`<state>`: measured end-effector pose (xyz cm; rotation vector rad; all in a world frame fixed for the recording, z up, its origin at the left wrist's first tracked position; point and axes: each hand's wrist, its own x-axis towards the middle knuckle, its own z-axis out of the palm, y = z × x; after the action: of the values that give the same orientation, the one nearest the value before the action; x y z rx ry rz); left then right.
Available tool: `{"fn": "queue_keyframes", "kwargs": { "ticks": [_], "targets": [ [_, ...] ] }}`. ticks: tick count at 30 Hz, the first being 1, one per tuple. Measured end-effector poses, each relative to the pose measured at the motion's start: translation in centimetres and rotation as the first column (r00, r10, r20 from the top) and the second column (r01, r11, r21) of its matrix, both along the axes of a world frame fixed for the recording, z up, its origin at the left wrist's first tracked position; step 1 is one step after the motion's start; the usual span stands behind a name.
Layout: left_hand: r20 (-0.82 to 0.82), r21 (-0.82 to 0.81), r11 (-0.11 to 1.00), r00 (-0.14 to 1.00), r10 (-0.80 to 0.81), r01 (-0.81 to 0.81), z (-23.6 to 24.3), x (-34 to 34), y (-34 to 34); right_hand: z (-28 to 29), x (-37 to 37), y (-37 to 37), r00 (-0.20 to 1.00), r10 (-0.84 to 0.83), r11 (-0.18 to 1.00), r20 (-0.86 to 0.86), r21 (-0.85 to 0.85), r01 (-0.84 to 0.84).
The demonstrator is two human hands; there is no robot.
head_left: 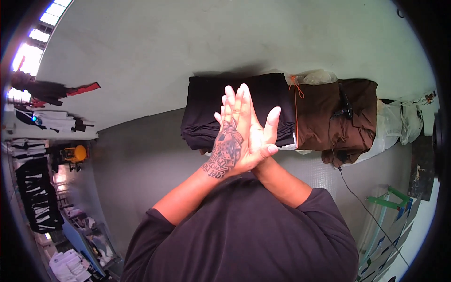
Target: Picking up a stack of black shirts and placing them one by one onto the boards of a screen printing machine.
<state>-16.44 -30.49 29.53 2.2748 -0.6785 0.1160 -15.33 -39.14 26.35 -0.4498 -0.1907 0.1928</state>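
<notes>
My left hand (229, 141), with a dark tattoo on its back, presses flat against my right hand (256, 137), palm to palm. The fingers of both are stretched out and point away from me, and the thumbs stick out to the right. Nothing shows between the palms, though their contact faces are hidden. Beyond the hands lies a thick stack of folded black fabric (199, 101), partly covered by them in this view. Right of it sits a bundle of brown fabric (314, 110), with an orange string (295, 108) running down between the two.
A black handheld tool (346, 105) rests on the brown fabric; a dark cable (359, 199) trails toward the lower right. Clear plastic wrapping (399, 122) bulges at the right. A green metal frame (392, 197) stands lower right. Hanging garments (35, 192) line the left, near a yellow round object (77, 153).
</notes>
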Motion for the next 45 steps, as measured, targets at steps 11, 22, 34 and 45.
{"fn": "queue_keyframes", "kwargs": {
  "ticks": [11,22,34,45],
  "targets": [
    [-0.176,-0.187,0.952,0.962,0.208,-0.24,-1.0,1.9,7.0,0.9,-4.4,-1.9,0.991,0.118,0.982,-0.067,0.159,-0.106],
    [-0.405,-0.801,0.599,0.731,-0.549,0.007,1.4,1.4,10.7,0.2,-3.7,-1.2,0.967,0.195,0.978,0.163,-0.099,-0.181],
    [-0.537,-0.667,0.743,0.663,-0.521,0.044,1.6,2.0,14.4,1.8,-4.8,0.0,0.921,0.349,0.804,0.173,-0.559,-0.2],
    [-0.51,-0.387,0.919,0.814,-0.277,0.071,2.9,2.2,15.7,3.5,-4.2,2.8,0.914,0.329,0.659,0.238,-0.751,-0.042]
  ]
}}
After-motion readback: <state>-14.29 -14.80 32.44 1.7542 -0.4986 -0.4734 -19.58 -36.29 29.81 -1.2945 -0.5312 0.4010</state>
